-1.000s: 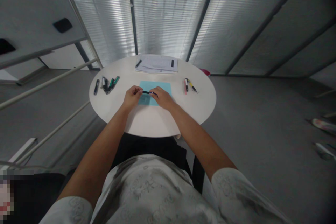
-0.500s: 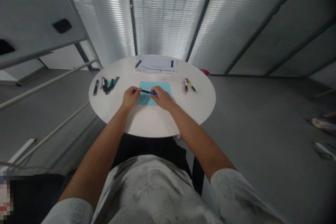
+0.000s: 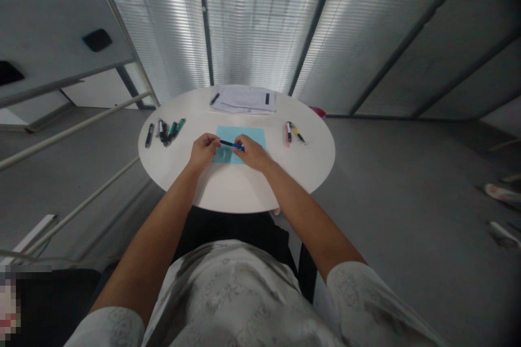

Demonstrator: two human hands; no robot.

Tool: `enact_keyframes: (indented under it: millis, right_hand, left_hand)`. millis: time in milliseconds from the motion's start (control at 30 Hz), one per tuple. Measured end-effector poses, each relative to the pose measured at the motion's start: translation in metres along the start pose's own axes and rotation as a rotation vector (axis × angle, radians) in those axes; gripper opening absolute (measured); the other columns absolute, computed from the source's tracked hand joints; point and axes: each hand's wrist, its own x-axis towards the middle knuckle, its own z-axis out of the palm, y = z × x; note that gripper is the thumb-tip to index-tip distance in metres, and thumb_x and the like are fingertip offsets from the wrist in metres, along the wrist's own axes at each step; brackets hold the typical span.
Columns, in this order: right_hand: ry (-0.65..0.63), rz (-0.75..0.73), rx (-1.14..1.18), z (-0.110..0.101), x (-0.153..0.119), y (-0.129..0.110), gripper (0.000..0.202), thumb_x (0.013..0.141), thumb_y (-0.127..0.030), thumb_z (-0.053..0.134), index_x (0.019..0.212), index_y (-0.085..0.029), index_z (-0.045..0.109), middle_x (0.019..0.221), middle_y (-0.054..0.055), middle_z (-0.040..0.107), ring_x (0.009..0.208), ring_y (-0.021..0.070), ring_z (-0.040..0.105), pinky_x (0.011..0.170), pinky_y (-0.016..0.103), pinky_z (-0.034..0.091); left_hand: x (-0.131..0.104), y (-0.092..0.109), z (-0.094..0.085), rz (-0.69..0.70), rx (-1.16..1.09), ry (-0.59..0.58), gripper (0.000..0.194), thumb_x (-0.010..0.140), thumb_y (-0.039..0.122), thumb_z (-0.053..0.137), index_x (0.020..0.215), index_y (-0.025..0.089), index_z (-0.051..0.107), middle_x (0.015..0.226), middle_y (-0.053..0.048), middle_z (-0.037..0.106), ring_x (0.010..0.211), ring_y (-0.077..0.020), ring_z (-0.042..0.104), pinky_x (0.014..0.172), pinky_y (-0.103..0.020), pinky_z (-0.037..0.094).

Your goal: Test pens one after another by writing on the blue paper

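A dark pen with a blue end (image 3: 232,144) is held level between my two hands, over a light blue sheet (image 3: 254,133) on the round white table (image 3: 236,195). The fingers of my left hand (image 3: 204,150) pinch its black end. My right hand (image 3: 251,152) is closed round the blue end. Both hands are above the table's middle, and they partly cover the blue sheet.
Several dark and green markers (image 3: 173,130) lie at the table's left. On the right are a few pens (image 3: 297,133), one of them yellow and black. Stacked papers (image 3: 244,100) lie at the back edge. White rails (image 3: 81,111) stand left of the table.
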Motion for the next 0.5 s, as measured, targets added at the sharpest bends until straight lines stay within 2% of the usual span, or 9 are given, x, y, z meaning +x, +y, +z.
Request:
enact_keyframes:
  millis: [100, 233, 500]
  right_hand:
    - [-0.003, -0.031, -0.019, -0.0006, 0.0001, 0.0011, 0.016, 0.091, -0.033, 0.053, 0.1, -0.021, 0.058, 0.098, 0.003, 0.058, 0.086, 0.0161, 0.054, 0.076, 0.028, 0.042]
    - [-0.02, -0.058, -0.049, -0.0013, 0.0007, 0.0024, 0.024, 0.097, -0.036, 0.044, 0.098, -0.021, 0.063, 0.097, 0.004, 0.057, 0.09, 0.0162, 0.054, 0.079, 0.028, 0.042]
    - [-0.021, -0.054, -0.078, -0.0011, 0.0015, 0.002, 0.03, 0.098, -0.039, 0.04, 0.094, -0.021, 0.064, 0.092, 0.004, 0.058, 0.087, 0.0161, 0.054, 0.078, 0.028, 0.04]
  left_hand:
    - [0.0001, 0.001, 0.0002, 0.001, -0.004, -0.004, 0.023, 0.07, 0.035, 0.067, 0.081, 0.017, 0.06, 0.065, -0.001, 0.062, 0.045, -0.0078, 0.044, 0.042, -0.021, 0.033]
    - [0.0005, 0.001, -0.0003, 0.003, -0.015, -0.016, 0.021, 0.069, 0.033, 0.066, 0.082, 0.017, 0.06, 0.064, 0.0, 0.061, 0.046, -0.0081, 0.045, 0.042, -0.021, 0.033]
    - [-0.0015, 0.0052, 0.0005, -0.005, 0.028, 0.001, 0.024, 0.073, 0.04, 0.066, 0.077, 0.017, 0.059, 0.062, -0.001, 0.06, 0.045, -0.0076, 0.045, 0.041, -0.02, 0.032]
